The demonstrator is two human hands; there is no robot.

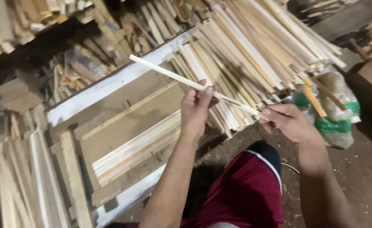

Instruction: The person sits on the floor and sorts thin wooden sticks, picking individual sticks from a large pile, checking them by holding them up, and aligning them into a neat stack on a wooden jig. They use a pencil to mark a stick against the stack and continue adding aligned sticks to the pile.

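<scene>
A long thin pale wooden strip point(165, 71) is held across the view, slanting from upper left down to the right. My left hand point(196, 107) pinches it near the middle with thumb and fingertips. My right hand point(289, 121) grips its lower right end. Behind the strip lies a big pile of similar wooden strips point(245, 46) fanned out toward the upper right. Under my left arm lies a flat wooden board point(127, 122) with a small stack of strips point(137, 150) laid on it.
A white painted plank point(106, 86) borders the board. A clear plastic bag with green contents point(335, 122) sits at the right on the dirt floor. More boards point(38, 177) lean at lower left. My knee in dark red shorts point(245, 190) is below.
</scene>
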